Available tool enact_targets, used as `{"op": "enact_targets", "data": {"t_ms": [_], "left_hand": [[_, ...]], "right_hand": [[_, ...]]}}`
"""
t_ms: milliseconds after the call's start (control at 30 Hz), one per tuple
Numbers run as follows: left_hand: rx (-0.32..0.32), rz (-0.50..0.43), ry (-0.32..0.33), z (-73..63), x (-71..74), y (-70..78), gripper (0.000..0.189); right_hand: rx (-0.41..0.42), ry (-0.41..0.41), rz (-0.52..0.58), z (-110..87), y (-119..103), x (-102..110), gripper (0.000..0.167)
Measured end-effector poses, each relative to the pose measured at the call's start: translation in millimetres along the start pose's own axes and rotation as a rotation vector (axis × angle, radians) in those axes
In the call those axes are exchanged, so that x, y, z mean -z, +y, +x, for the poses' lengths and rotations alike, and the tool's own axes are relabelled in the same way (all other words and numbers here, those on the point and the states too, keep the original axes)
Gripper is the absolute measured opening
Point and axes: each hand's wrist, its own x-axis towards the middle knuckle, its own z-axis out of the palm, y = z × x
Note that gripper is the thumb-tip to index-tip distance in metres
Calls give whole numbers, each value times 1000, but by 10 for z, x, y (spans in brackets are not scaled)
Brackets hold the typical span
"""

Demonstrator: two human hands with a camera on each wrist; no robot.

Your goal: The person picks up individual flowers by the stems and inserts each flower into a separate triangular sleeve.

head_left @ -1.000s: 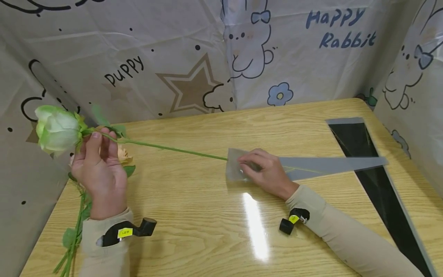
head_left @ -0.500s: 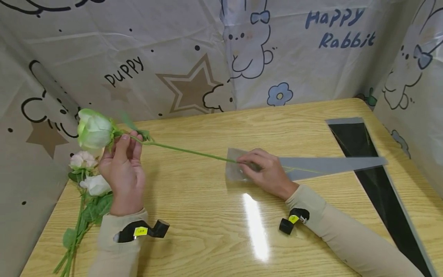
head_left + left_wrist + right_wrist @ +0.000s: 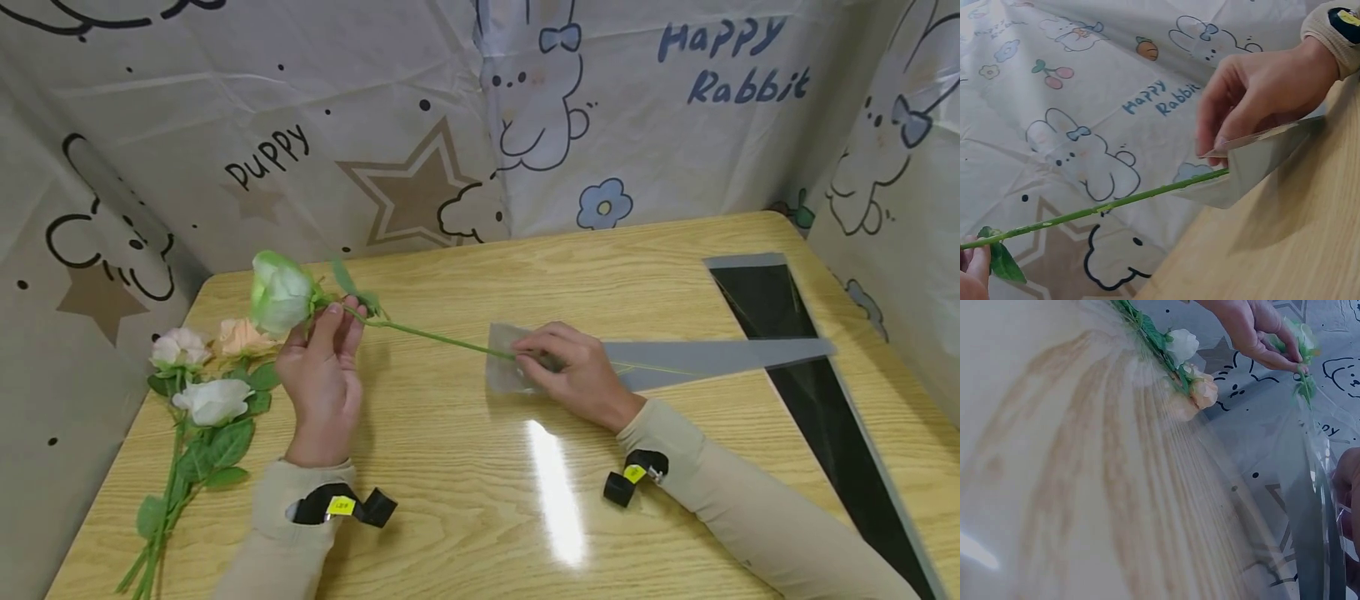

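Observation:
A pale green-white rose (image 3: pixel 281 292) is pinched by my left hand (image 3: pixel 321 387) on its stem (image 3: pixel 435 338), just below the bloom. The stem slants down to the right. Its lower end sits inside the mouth of a grey, partly clear flower sleeve (image 3: pixel 675 363), as the left wrist view shows. At that mouth my right hand (image 3: pixel 573 367) pinches the film's upper edge (image 3: pixel 1254 137) between thumb and fingers, holding it raised. The narrow end of the sleeve lies on the table toward the right. In the right wrist view, clear film covers much of the picture.
Several cut roses, white (image 3: pixel 213 402), peach (image 3: pixel 243 337) and pale pink (image 3: pixel 180 347), lie on the left of the wooden table (image 3: pixel 450 500). A black sleeve (image 3: pixel 825 433) with grey edges lies at the right, under the grey one's tip. A printed cloth (image 3: pixel 420 100) hangs behind.
My left hand has moved right with the rose, sliding the stem's end from the sleeve's edge into its mouth. The lying roses have come into view. My right hand has stayed put.

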Motion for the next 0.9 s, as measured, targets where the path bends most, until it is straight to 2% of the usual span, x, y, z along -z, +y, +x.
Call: {"op": "enact_targets", "data": {"t_ms": [133, 467, 700, 900], "left_hand": [[38, 25, -6, -36, 0, -61, 10], [107, 77, -28, -101, 10, -120, 11], [127, 117, -65, -150, 22, -182, 15], [144, 153, -92, -197, -20, -245, 10]], "right_hand": [[11, 5, 2, 12, -10, -3, 20], [25, 16, -13, 38, -33, 6, 19], [16, 16, -9, 53, -58, 21, 17], [23, 41, -13, 58, -53, 35, 18]]}}
